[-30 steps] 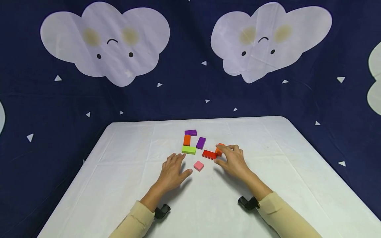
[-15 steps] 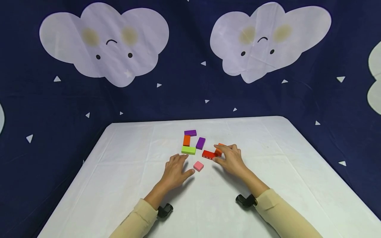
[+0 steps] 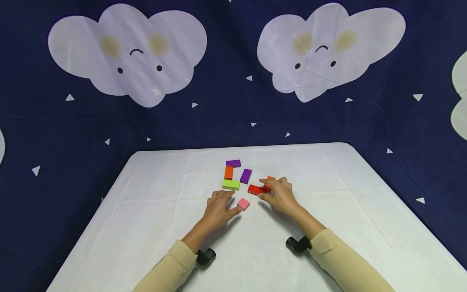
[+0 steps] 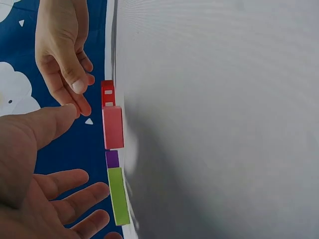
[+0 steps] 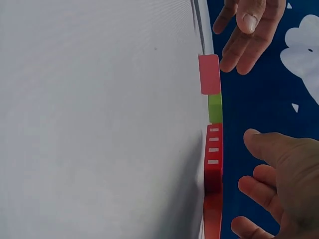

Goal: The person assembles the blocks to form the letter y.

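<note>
On the white cloth-covered table (image 3: 153, 227), your right hand (image 3: 279, 196) hovers with relaxed, spread fingers over the flat red rectangular block (image 3: 255, 189) at its ten o'clock, while your left hand (image 3: 217, 209), fingers loosely open, lies just beside the small pink square block (image 3: 243, 203) at its two o'clock.

Blocks crowd the middle of the surface (image 3: 153, 211): green block (image 3: 231, 184), pink block (image 3: 243, 203), red block (image 3: 255, 189). Left, right and near stretches lie open.
</note>
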Available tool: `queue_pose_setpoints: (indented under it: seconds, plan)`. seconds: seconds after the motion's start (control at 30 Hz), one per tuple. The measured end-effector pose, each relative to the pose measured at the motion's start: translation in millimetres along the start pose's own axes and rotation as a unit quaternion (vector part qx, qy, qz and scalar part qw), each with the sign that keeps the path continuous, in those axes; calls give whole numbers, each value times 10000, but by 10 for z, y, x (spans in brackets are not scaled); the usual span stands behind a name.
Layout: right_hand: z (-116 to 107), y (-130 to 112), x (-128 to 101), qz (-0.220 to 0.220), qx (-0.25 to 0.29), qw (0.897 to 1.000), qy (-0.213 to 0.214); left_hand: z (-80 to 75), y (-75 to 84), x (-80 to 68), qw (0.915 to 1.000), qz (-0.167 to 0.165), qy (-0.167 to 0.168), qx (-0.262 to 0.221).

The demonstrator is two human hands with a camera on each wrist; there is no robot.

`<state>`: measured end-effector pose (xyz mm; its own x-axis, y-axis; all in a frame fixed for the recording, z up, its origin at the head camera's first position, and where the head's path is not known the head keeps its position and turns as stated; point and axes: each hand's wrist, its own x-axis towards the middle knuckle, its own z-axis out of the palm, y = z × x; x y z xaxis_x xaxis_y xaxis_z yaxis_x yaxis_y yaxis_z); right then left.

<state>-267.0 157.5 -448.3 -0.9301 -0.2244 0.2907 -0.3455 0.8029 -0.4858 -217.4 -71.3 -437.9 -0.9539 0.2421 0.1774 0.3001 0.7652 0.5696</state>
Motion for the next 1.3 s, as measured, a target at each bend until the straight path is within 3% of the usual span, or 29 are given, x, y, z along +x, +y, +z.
queue_pose_setpoints:
  seconds: [0.33, 0.77, 1.3]
  plan:
    - [51, 4, 35, 25, -34, 10000, -87, 66, 13, 76, 9999, -59, 118, -102]
    - [93, 22, 51, 39, -101, 9999, -110, 129, 35, 129, 9998, -6, -43, -169]
    - [131, 56, 45, 115, -70, 9999, -5, 239, 92, 156, 9998, -12, 195, -60]
